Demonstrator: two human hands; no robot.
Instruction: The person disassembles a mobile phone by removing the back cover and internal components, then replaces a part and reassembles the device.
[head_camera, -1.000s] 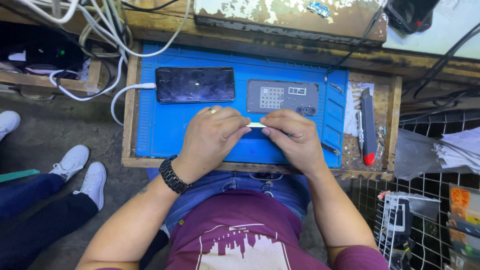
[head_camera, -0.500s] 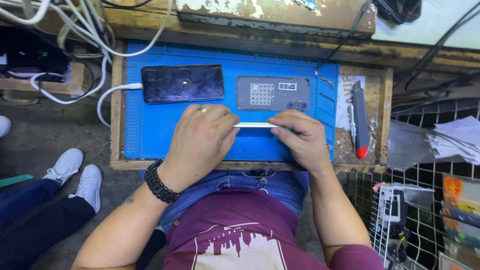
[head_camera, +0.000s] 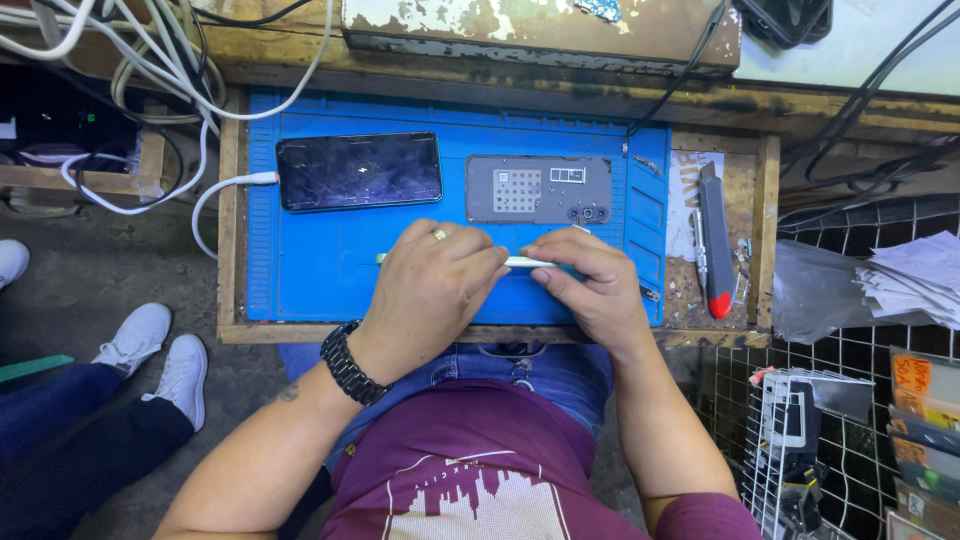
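both hands – left hand (head_camera: 435, 290), right hand (head_camera: 590, 290) – have fingers clamped on a thin white strip (head_camera: 528, 262) over the blue mat (head_camera: 300, 270), grey phone back panel (head_camera: 538, 189) lying untouched.

A dark smartphone (head_camera: 359, 171) with a white cable (head_camera: 215, 190) lies at the blue silicone mat's (head_camera: 300, 260) far left corner. A red-tipped utility knife (head_camera: 714, 238) rests along the tabletop's (head_camera: 752, 230) right edge.
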